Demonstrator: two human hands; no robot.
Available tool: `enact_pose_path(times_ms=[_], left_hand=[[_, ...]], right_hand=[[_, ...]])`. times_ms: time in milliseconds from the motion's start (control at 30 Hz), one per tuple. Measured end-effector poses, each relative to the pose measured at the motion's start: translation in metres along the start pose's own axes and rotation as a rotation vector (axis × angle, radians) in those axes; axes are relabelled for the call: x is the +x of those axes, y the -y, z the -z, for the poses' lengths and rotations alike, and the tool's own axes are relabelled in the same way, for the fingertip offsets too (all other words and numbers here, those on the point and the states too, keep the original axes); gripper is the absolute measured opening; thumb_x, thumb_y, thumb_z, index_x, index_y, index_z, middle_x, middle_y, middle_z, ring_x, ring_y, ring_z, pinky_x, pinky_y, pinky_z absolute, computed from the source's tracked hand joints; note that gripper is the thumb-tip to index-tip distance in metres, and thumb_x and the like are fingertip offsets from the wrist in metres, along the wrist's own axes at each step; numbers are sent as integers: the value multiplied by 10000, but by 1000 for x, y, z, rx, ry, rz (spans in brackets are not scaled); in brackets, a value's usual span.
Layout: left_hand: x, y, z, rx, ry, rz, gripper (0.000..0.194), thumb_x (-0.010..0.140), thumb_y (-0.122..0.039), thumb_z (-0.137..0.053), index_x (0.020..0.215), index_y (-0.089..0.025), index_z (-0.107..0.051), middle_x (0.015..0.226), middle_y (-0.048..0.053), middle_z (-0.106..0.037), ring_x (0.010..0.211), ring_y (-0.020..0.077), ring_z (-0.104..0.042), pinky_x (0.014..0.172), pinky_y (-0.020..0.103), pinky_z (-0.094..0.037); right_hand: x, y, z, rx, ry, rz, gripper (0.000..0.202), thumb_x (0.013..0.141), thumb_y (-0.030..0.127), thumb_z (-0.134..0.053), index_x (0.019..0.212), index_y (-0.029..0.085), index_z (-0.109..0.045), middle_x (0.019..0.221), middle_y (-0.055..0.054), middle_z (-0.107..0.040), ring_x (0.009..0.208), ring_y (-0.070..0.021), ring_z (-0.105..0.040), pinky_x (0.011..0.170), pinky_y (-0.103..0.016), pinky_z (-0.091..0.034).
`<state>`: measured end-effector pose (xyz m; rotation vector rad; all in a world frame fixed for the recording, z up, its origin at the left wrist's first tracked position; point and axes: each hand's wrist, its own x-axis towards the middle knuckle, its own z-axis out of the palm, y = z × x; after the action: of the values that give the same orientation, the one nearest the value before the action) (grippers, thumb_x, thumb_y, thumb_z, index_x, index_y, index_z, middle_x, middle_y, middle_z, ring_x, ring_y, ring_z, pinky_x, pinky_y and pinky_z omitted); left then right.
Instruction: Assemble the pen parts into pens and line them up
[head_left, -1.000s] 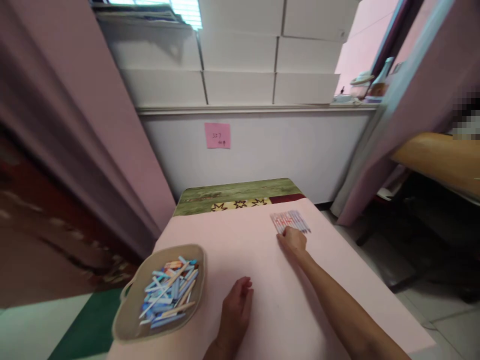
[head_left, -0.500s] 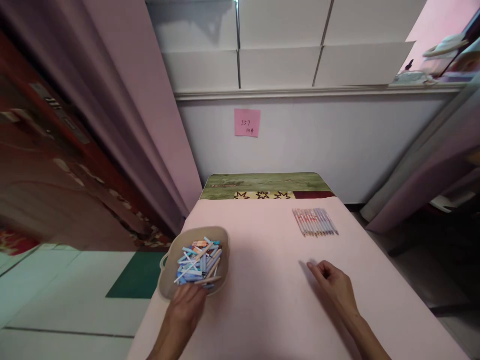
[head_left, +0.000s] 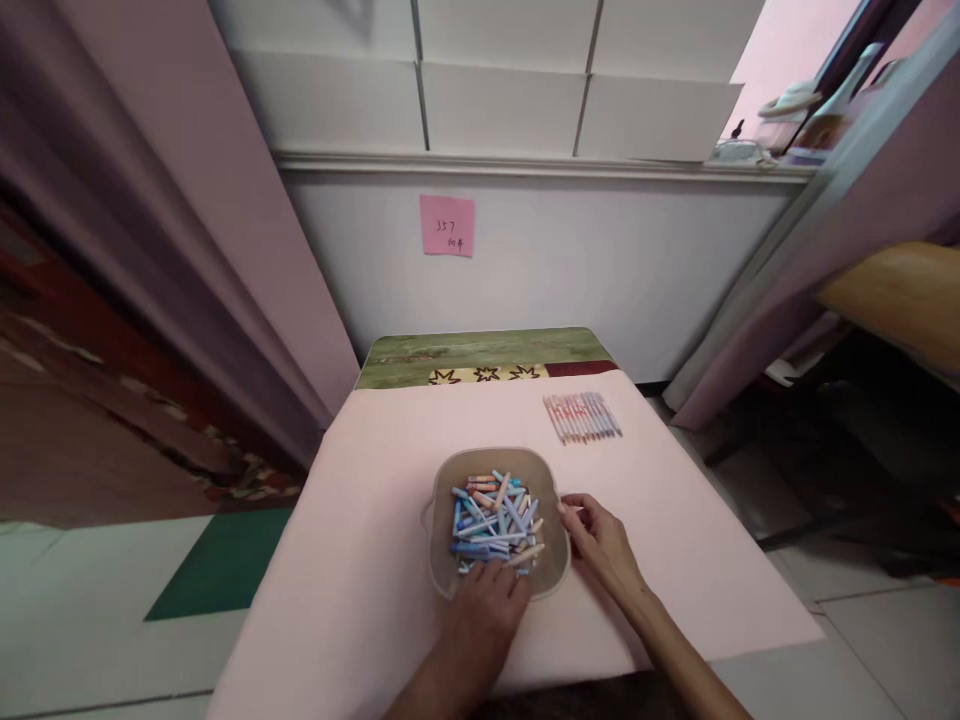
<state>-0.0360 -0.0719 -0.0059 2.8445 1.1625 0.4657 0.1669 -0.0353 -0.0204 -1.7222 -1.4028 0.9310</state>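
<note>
We have a beige, rounded-square basket (head_left: 555, 560) standing near the front edge of the pale pink cover (head_left: 345, 560) on the worktop (head_left: 480, 348). Inside it lies a loose heap of slender sticks (head_left: 499, 520), mostly blue, with some white, tan and orange among them, crossing at many angles. A loop handle (head_left: 427, 515) juts from its left side.

Our left hand (head_left: 487, 610) reaches over the near rim, its fingers side by side and bent there; its thumb is hidden, so we cannot tell whether it grips. Our right hand (head_left: 600, 540) touches the right side with thumb and bent fingers, though how firmly they close we cannot tell.

Beyond the basket, to the right, slim pale pens (head_left: 583, 418) with red markings lie in a neat row, well apart from both hands.
</note>
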Motion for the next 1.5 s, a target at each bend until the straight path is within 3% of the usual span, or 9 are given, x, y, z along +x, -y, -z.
enact_pose_path(times_ms=[167, 300, 533, 800, 1067, 1200, 1300, 1400, 1500], left_hand=[[-18, 24, 24, -181, -163, 65, 85, 873, -271, -562, 894, -200, -603, 814, 47, -655, 771, 207, -600, 669, 323, -479], [-30, 67, 40, -63, -433, 347, 224, 878, -191, -526, 1093, -203, -587, 1100, 111, -631, 1073, 259, -555, 954, 442, -416], [-33, 128, 15, -581, -322, 908, 513, 830, -445, -509, 1255, -160, -476, 1209, 141, -611, 1037, 282, -618, 842, 423, -510], [-5, 127, -2, -831, -354, 910, 408, 817, -423, -492, 1121, -163, -569, 1072, 95, -689, 947, 248, -645, 834, 375, -499], [6, 118, 37, -442, -605, 768, 294, 852, -355, -510, 1081, -184, -577, 1097, 97, -641, 995, 237, -612, 888, 387, -469], [35, 110, 50, -413, -198, 435, 215, 878, -227, -438, 1005, -235, -612, 1006, 41, -675, 942, 189, -628, 836, 314, -482], [52, 105, 48, -198, 252, 313, 471, 727, -221, -627, 1190, -208, -547, 1242, 116, -597, 1151, 281, -538, 945, 412, -421], [51, 104, 44, -147, 379, 276, 576, 606, -169, -700, 1167, -178, -572, 1249, 159, -590, 1155, 335, -527, 944, 454, -407], [38, 108, 42, -209, 338, 269, 265, 634, -107, -628, 872, -215, -672, 1008, 104, -693, 1004, 286, -609, 855, 376, -451]], right_hand=[[-2, 6, -15, -6, 37, 111, 421, 914, 492, -392, 881, 180, -673, 708, -25, -682, 638, -178, -597, 571, -232, -405], [6, 17, -29, -65, 6, 140, 407, 917, 449, -388, 780, 183, -664, 623, -11, -643, 593, -167, -572, 553, -224, -376], [15, 21, -38, -162, -34, 126, 387, 915, 414, -373, 771, 209, -668, 606, -11, -642, 573, -171, -581, 546, -225, -370], [34, 19, -28, -220, -62, 117, 376, 913, 416, -384, 853, 222, -701, 729, -35, -713, 688, -193, -646, 636, -247, -435], [35, 51, -18, -392, -280, 392, 358, 917, 363, -430, 1197, 190, -570, 1118, -101, -646, 1006, -212, -603, 840, -309, -460], [46, 85, -39, -605, 161, 463, 325, 833, 339, -588, 1149, 265, -595, 1098, -55, -639, 968, -207, -613, 831, -301, -467], [54, 95, -58, -759, 360, 432, 778, 595, 389, -801, 1298, 267, -490, 1255, -90, -556, 1090, -274, -558, 848, -352, -474], [53, 93, -62, -854, 432, 459, 864, 527, 359, -839, 1309, 289, -480, 1285, -96, -549, 1128, -292, -541, 852, -361, -472], [49, 88, -51, -911, 462, 432, 461, 655, 265, -747, 1102, 290, -636, 1021, -72, -690, 923, -252, -652, 765, -322, -485]])
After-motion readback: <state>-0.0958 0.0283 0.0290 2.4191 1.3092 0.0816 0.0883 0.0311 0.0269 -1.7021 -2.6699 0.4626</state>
